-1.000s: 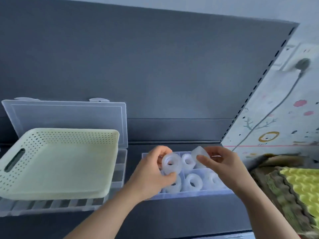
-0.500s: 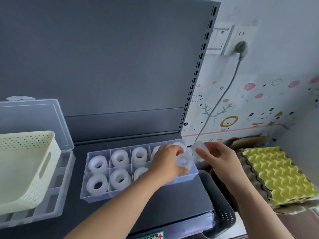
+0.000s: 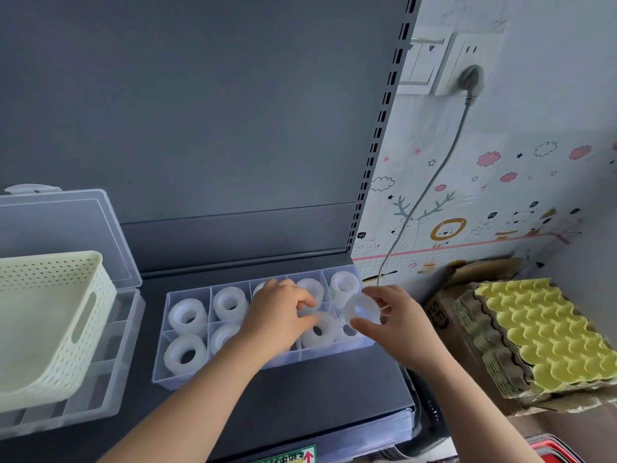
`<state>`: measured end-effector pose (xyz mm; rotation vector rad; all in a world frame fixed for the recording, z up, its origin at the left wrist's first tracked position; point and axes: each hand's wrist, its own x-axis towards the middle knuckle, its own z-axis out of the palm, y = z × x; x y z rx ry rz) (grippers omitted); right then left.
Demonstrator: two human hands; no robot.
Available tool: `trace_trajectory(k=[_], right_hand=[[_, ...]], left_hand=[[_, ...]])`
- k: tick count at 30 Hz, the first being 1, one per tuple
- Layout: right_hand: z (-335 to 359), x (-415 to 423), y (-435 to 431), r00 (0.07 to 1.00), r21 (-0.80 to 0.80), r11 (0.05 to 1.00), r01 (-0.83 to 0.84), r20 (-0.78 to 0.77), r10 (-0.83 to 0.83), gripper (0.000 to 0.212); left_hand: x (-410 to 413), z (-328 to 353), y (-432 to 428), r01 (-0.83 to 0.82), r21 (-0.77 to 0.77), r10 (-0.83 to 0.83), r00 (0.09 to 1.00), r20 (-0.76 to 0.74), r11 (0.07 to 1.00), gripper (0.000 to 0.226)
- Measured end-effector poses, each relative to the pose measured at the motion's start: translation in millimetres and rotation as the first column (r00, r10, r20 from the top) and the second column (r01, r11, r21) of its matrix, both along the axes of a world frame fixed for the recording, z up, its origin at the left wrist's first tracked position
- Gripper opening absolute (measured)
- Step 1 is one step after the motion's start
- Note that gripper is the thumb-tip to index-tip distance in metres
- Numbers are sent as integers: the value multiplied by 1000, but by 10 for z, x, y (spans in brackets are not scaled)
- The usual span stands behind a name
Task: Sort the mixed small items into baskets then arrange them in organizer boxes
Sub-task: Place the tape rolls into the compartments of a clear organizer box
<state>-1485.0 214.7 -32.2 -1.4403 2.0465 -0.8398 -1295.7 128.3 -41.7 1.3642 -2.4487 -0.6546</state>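
Shop: slotted shelving upright, shelf-edge label strip.

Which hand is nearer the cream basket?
Left. The left hand sits over the middle of the clear box, right of the basket; the right hand, holding a tape roll, is farther right at its end.

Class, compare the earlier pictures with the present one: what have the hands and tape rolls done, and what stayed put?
The left hand has lowered the first roll into a front compartment of the organizer box, fingers still on it. The right hand still pinches the second roll, now over the box's right end. The basket and the other rolls stayed put.
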Motion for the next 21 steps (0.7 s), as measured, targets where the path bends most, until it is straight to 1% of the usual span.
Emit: trace_trajectory(k=[3,5,7,12,14,17,21], right_hand=[[-62,68,-37,981,26,998,-63,-182,66,53],[-74,77,-56,970,34,997,-70,-232,76,54],[-76,55,-71,966,44,996,-71,-245,80,55],[-84,34,-74,952,66,994,-86,-289,101,58],[-97,64,-74,939,89,989,-116,-315,138,57],[-95,73,-74,929,100,986,-134,-332,160,56],[-92,42,-60,923,97,983,-155,-339,180,50]], left_hand=[[-9,-6,22,16,-26,-13,996,86,1000,21],[-40,-1,28,10,-54,-3,991,131,998,20],[-70,8,34,-14,-70,24,989,149,997,19],[-51,-37,-1,-122,-27,125,983,131,992,16],[-37,-50,-2,-128,-34,131,983,127,991,17],[-36,-34,26,-127,-68,132,988,80,990,13],[-36,-42,43,-142,-94,147,988,46,985,16]])
